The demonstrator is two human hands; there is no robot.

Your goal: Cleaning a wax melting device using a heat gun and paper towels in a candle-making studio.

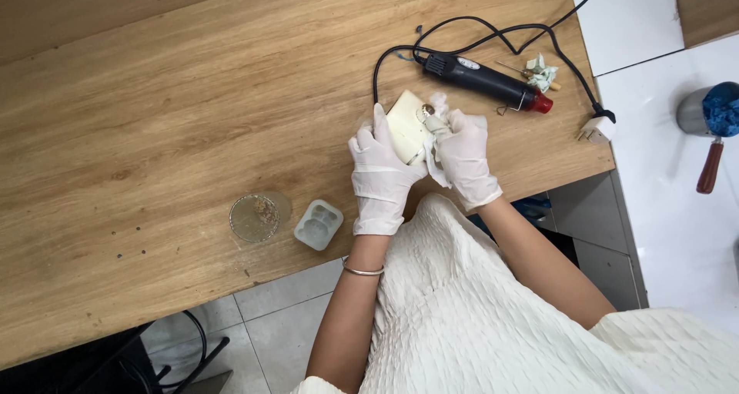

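Note:
Both my hands wear white gloves. My left hand [379,174] holds a cream, flat square block [406,126] by its lower left edge on the wooden table [177,124]. My right hand [466,157] presses a crumpled white tissue [439,113] against the block's right side. A small round metallic spot shows on the block near the tissue.
A black heat tool with a red tip [485,80] lies beyond the block, and its black cord runs to a white plug [597,129]. A clear round dish [258,216] and a translucent mould [319,224] sit near the table's front edge. A metal cup [704,110] stands at right.

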